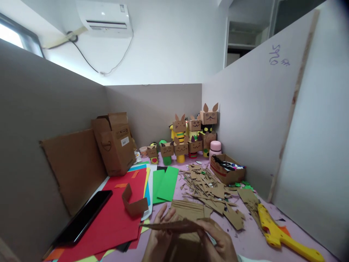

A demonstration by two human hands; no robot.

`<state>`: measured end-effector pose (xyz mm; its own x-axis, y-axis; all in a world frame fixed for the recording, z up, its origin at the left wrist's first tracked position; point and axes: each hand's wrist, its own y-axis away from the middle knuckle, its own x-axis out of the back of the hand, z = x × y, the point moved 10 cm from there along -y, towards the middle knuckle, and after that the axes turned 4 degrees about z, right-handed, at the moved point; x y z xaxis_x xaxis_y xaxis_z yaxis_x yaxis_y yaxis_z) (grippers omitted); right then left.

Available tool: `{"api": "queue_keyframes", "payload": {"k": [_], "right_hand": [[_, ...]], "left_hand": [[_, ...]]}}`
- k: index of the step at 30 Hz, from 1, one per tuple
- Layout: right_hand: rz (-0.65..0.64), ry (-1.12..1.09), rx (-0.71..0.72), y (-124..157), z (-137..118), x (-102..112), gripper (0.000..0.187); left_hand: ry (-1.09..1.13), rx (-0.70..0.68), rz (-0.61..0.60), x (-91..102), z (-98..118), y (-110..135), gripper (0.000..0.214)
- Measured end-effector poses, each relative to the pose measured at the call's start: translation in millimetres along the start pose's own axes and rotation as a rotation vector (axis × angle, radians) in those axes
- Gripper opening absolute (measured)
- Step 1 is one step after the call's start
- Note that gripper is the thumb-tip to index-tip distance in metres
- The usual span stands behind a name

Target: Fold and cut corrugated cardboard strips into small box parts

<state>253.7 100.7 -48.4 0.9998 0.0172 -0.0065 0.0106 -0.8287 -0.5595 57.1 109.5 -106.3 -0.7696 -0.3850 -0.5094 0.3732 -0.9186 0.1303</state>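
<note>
Close in front of me a thin piece of brown cardboard [174,226] is held up nearly edge-on. My left hand [159,236] holds it from the left, with fingertips showing beyond its far edge. My right hand [219,240] pinches its right end between thumb and fingers. Something pale shows beneath the right palm, too hidden to name. Just beyond the hands lies a ridged cardboard sheet [188,208] on the table. A bent cardboard strip [135,205] stands on red paper [120,218] to the left.
Cardboard scraps [207,185] litter the pink tabletop. At right lies a yellow glue gun [280,233]. A box of pens [227,169], a pink bottle [215,147] and several box-headed animal figures [180,147] stand behind. Left are a black phone [84,216], green paper [167,183] and a carton [114,145].
</note>
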Motion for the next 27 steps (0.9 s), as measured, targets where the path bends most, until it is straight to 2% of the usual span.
{"api": "queue_keyframes", "payload": {"k": [2,5,8,12,15,16,18,21,25,27], "right_hand": [[0.071,0.130,0.172,2,-13,12,0.039],[0.038,0.355,0.351,7,-16,15,0.052],[0.025,0.546,0.401,8,-7,16,0.054],[0.059,0.593,0.387,6,-2,21,0.052],[0.071,0.583,0.354,3,0,26,0.047],[0.072,0.568,0.330,2,2,27,0.044],[0.060,0.510,0.237,0,10,29,0.038],[0.087,0.407,0.060,-3,26,33,0.034],[0.162,0.445,-0.113,-9,33,42,0.041],[0.078,0.517,-0.146,-12,31,43,0.044]], "left_hand": [[0.019,0.087,-0.012,-1.0,-3,-5,0.071],[-0.013,0.161,-0.071,-7.9,3,8,0.056],[-0.011,0.261,-0.150,-15.3,5,35,0.050],[0.109,0.462,-0.230,-22.6,-1,61,0.050],[0.156,0.470,-0.262,-24.7,-2,59,0.038],[0.137,0.451,-0.283,-25.8,-4,57,0.040],[0.071,0.387,-0.318,-27.7,-7,53,0.046],[0.022,0.319,-0.304,-26.0,-13,48,0.049],[0.063,0.266,-0.277,-20.3,-14,40,0.052],[0.049,0.228,-0.254,-13.7,-11,33,0.053]]}}
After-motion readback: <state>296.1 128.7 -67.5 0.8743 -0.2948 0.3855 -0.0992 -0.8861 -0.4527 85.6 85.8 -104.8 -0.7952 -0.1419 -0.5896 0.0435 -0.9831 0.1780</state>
